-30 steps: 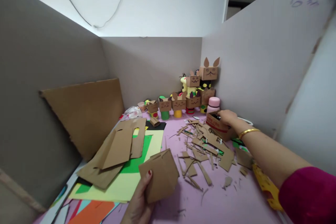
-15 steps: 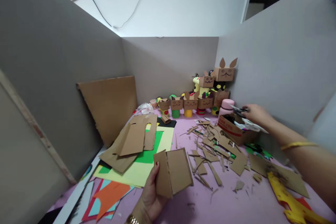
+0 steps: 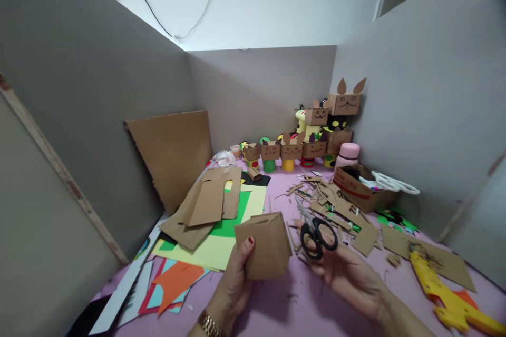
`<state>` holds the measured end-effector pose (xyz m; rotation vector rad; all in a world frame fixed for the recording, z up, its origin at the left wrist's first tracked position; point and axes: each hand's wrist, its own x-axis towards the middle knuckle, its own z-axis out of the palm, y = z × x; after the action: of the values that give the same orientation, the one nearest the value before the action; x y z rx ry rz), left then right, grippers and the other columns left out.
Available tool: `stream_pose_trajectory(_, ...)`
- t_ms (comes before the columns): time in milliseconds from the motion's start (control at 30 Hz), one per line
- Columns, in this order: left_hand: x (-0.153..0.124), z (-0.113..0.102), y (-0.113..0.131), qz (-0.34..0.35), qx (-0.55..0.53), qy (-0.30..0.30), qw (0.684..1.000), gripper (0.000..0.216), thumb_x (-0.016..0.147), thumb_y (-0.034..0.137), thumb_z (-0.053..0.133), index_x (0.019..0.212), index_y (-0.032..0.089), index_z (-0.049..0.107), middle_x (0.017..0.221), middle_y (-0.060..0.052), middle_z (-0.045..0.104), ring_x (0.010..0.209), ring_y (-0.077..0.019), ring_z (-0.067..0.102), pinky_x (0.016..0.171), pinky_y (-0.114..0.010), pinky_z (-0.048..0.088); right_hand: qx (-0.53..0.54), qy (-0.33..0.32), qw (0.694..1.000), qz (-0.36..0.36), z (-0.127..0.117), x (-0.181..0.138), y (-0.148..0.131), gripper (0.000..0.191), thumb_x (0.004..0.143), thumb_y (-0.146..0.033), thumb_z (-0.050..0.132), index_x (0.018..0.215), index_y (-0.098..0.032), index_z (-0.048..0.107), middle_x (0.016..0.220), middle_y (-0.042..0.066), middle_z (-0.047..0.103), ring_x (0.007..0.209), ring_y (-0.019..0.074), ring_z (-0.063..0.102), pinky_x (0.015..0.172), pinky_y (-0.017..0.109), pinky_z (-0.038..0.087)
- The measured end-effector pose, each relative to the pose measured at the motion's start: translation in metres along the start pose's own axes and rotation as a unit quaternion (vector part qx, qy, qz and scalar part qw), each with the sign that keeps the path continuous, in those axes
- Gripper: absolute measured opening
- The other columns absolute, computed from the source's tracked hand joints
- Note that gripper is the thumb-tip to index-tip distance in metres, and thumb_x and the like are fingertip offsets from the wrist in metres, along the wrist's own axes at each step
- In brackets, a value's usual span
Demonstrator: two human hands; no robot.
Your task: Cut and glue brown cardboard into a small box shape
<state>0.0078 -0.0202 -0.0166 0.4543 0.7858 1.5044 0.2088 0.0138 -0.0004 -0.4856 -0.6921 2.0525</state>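
My left hand (image 3: 233, 281) grips a folded piece of brown cardboard (image 3: 264, 245) by its lower left edge, just above the pink table (image 3: 316, 305). Close beside it to the right, my right hand (image 3: 348, 274) holds black-handled scissors (image 3: 316, 234), their blades pointing up and left. The fingers curl under the handles. Cardboard scraps (image 3: 336, 208) lie scattered behind the scissors.
A small open cardboard box (image 3: 361, 189) sits at the right wall beside a pink bottle (image 3: 348, 155). Cardboard animal figures (image 3: 312, 137) line the back corner. Cardboard sheets (image 3: 205, 202) and coloured paper (image 3: 205, 250) lie at left. A yellow glue gun (image 3: 446, 295) rests at lower right.
My right hand has come back from the small box at the right wall to the front, now holding the scissors. The left hand has turned the cardboard piece a little.
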Motion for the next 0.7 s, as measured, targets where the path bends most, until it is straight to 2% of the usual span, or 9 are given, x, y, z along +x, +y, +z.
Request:
stream_pose_trajectory(133,0.001,0.005,0.001,0.06,0.07,0.032,0.995,0.053,0.068,0.043,0.076,0.113,0.018,0.062,0.105,-0.01,0.074,0.095,-0.0278,0.068,0.077,-0.035,0.055,-0.002,0.011,1.0,-0.005,-0.004,-0.001,0.013,0.044,0.063,-0.03,0.087,0.101,-0.017,0.07,0.077,0.001,0.068,0.067,0.0103,0.06,0.057,0.018,0.048)
stream_pose_trajectory(233,-0.001,0.009,0.002,0.068,0.109,0.019,0.992,0.056,0.071,0.045,0.073,0.117,0.017,0.058,0.105,-0.011,0.074,0.095,-0.0289,0.068,0.077,-0.037,0.055,-0.046,0.041,0.997,-0.041,-0.005,-0.004,0.017,0.045,0.065,-0.029,0.086,0.105,-0.019,0.068,0.085,0.001,0.069,0.068,0.0102,0.06,0.059,0.019,0.048)
stream_pose_trajectory(367,-0.005,0.01,0.007,0.085,0.176,-0.017,0.981,0.065,0.069,0.039,0.076,0.124,0.017,0.05,0.115,-0.013,0.069,0.104,-0.0319,0.065,0.083,-0.041,0.054,-0.117,0.033,0.988,-0.09,-0.003,-0.008,0.012,0.049,0.069,-0.031,0.083,0.111,-0.022,0.06,0.086,0.001,0.068,0.062,0.0081,0.055,0.05,0.016,0.04)
stream_pose_trajectory(467,-0.006,0.006,0.013,0.106,0.22,0.002,0.97,0.076,0.065,0.036,0.078,0.129,0.015,0.044,0.131,-0.017,0.059,0.114,-0.0343,0.059,0.086,-0.041,0.054,-0.16,0.024,0.98,-0.113,-0.005,-0.01,0.005,0.051,0.07,-0.039,0.082,0.111,-0.024,0.055,0.087,0.001,0.067,0.062,0.0085,0.051,0.049,0.016,0.035)
stream_pose_trajectory(533,-0.005,0.004,0.017,0.117,0.245,0.009,0.962,0.079,0.065,0.036,0.078,0.132,0.015,0.041,0.135,-0.018,0.055,0.118,-0.0346,0.056,0.086,-0.04,0.053,-0.192,0.022,0.973,-0.13,-0.008,-0.009,0.001,0.052,0.07,-0.047,0.079,0.108,-0.023,0.054,0.076,-0.002,0.062,0.059,0.0084,0.047,0.05,0.017,0.033)
stream_pose_trajectory(633,-0.005,0.005,0.023,0.112,0.28,-0.009,0.953,0.085,0.065,0.039,0.078,0.135,0.016,0.035,0.13,-0.018,0.059,0.114,-0.0345,0.059,0.085,-0.04,0.053,-0.288,0.014,0.949,-0.128,-0.01,-0.009,-0.006,0.047,0.072,-0.056,0.072,0.097,-0.02,0.056,0.058,-0.007,0.048,0.05,0.008,0.038,0.047,0.019,0.028)
stream_pose_trajectory(700,-0.005,0.007,0.026,0.107,0.303,-0.007,0.947,0.087,0.061,0.041,0.079,0.134,0.017,0.037,0.129,-0.018,0.059,0.113,-0.0356,0.059,0.085,-0.041,0.053,-0.398,0.003,0.91,-0.114,-0.009,-0.009,-0.013,0.038,0.072,-0.049,0.073,0.092,-0.019,0.06,0.059,-0.006,0.049,0.052,0.0098,0.042,0.05,0.021,0.032)
